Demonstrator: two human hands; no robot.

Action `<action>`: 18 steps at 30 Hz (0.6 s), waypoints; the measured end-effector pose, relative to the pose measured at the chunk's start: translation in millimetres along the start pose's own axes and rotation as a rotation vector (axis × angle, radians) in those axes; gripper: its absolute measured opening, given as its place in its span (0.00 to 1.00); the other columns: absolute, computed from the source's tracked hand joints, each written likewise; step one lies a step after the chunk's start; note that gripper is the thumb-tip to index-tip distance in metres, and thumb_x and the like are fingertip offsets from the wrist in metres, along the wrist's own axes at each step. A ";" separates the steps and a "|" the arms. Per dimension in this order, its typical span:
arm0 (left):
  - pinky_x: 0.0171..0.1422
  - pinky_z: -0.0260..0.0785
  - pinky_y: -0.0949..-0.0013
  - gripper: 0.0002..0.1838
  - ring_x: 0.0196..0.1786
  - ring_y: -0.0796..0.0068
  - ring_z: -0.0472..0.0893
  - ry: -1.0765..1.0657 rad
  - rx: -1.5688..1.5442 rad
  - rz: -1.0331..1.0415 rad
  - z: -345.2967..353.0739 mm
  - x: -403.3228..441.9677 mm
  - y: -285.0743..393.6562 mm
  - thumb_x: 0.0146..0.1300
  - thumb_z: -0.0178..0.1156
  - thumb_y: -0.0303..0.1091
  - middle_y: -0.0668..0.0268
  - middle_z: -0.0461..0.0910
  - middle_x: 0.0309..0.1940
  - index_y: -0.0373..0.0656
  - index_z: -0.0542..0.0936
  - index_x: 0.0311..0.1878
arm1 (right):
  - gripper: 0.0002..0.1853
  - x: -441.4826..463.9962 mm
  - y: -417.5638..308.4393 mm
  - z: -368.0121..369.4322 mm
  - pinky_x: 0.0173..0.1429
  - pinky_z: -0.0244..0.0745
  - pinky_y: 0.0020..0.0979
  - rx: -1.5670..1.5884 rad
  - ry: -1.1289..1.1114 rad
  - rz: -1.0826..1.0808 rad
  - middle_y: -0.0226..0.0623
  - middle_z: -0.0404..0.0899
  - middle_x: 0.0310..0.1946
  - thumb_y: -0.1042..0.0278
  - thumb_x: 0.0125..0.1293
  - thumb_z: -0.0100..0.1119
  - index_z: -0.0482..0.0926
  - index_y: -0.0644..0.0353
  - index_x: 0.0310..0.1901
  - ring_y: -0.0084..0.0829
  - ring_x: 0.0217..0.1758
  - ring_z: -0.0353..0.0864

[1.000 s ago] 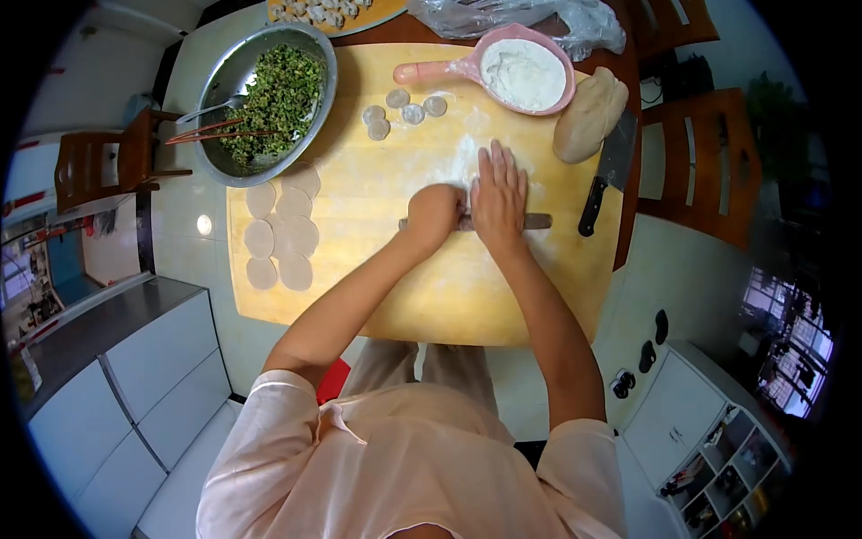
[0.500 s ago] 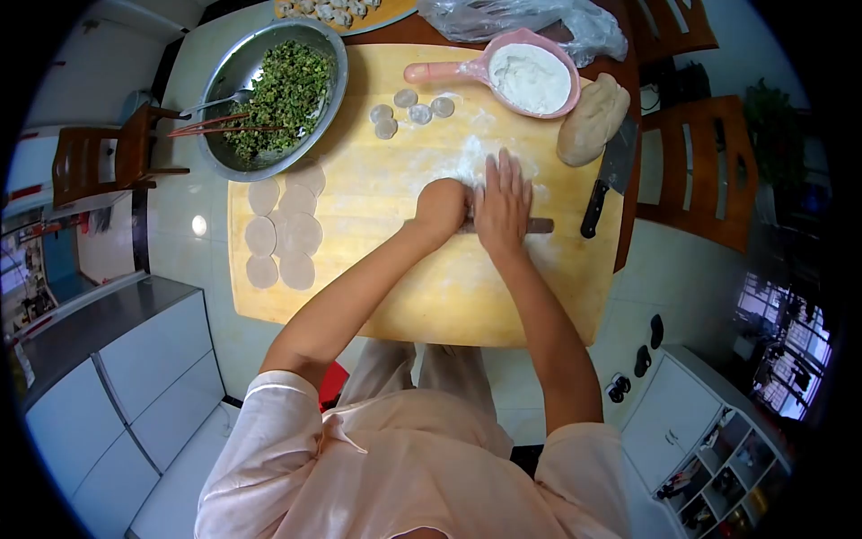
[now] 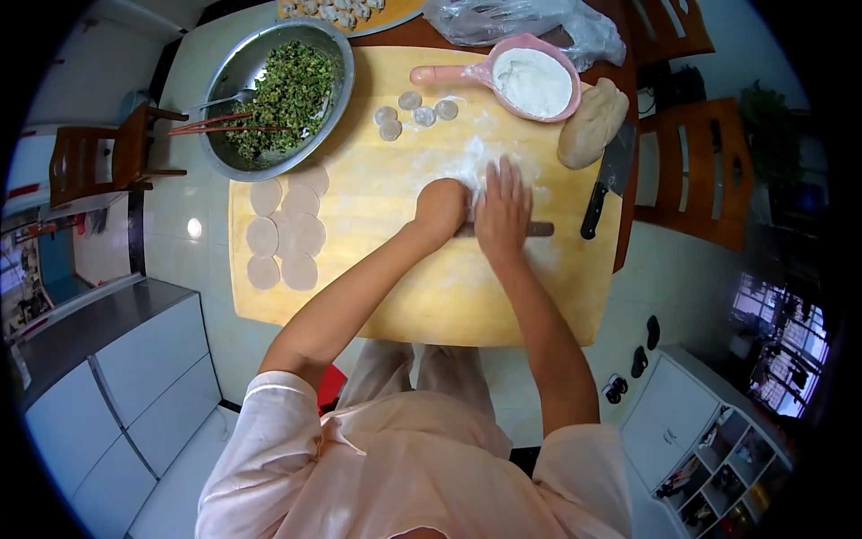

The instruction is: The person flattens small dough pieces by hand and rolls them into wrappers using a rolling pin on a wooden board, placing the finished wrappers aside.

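My right hand point(image 3: 504, 211) lies with fingers stretched out on top of a dark rolling pin point(image 3: 540, 229), near the middle of the wooden board point(image 3: 422, 305). Close beside it, my left hand point(image 3: 442, 208) is closed, its fingers curled under; what they hold is hidden, and the pin's left end is covered by this hand. White flour point(image 3: 469, 163) is scattered just beyond both hands. Several small dough discs point(image 3: 424, 116) sit farther up the board. At the board's left, thin round wrappers point(image 3: 262, 237) lie partly overlapping.
A steel bowl point(image 3: 214, 144) of green filling stands at the upper left. At the upper right are a pink scoop point(image 3: 438, 75) of flour, a dough lump point(image 3: 593, 124), and a knife point(image 3: 593, 210) by the edge. A plastic bag point(image 3: 485, 22) lies behind.
The visible part of the rolling pin at my left hand's left side has gone out of sight. Both hands stay close together on it, my right fingertips slightly lower. The view has shifted slightly.
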State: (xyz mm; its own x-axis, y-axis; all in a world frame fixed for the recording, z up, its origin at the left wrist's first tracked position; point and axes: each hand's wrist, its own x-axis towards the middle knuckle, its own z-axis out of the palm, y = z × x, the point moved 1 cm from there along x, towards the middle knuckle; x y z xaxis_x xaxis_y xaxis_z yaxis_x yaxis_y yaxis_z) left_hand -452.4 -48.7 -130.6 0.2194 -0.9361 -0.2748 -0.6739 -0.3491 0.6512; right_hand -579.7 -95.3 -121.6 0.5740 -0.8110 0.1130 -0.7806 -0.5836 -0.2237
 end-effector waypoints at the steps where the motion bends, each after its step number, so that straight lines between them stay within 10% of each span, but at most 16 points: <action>1: 0.38 0.73 0.59 0.05 0.29 0.56 0.81 0.066 -0.062 0.044 1.3 -5.8 -9.8 0.47 0.65 0.30 0.53 0.81 0.25 0.41 0.84 0.28 | 0.27 -24.5 0.2 -2.7 0.71 0.56 0.54 -0.004 -0.030 -0.010 0.44 0.62 0.72 0.66 0.64 0.57 0.69 0.59 0.65 0.45 0.74 0.60; 13: 0.38 0.73 0.54 0.02 0.32 0.50 0.81 -0.025 0.083 -0.047 -4.2 0.6 -9.8 0.46 0.63 0.29 0.53 0.82 0.28 0.45 0.83 0.24 | 0.28 15.8 -6.0 8.6 0.72 0.56 0.53 -0.005 0.046 0.015 0.44 0.61 0.72 0.64 0.64 0.57 0.68 0.59 0.66 0.45 0.75 0.58; 18: 0.38 0.72 0.59 0.04 0.32 0.55 0.81 0.010 -0.323 -0.168 -16.3 -17.5 -27.4 0.47 0.67 0.30 0.58 0.83 0.28 0.43 0.83 0.27 | 0.29 -67.5 -7.0 -12.3 0.72 0.57 0.52 -0.052 -0.053 -0.028 0.44 0.61 0.72 0.65 0.63 0.58 0.68 0.58 0.66 0.45 0.74 0.59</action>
State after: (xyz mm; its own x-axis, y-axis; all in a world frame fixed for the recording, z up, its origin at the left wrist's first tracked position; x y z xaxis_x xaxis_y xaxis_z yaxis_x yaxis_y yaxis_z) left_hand -426.2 -23.5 -132.1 0.3159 -0.8642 -0.3915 -0.3707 -0.4923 0.7876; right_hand -616.0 -36.9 -115.8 0.6067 -0.7921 0.0667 -0.7752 -0.6082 -0.1706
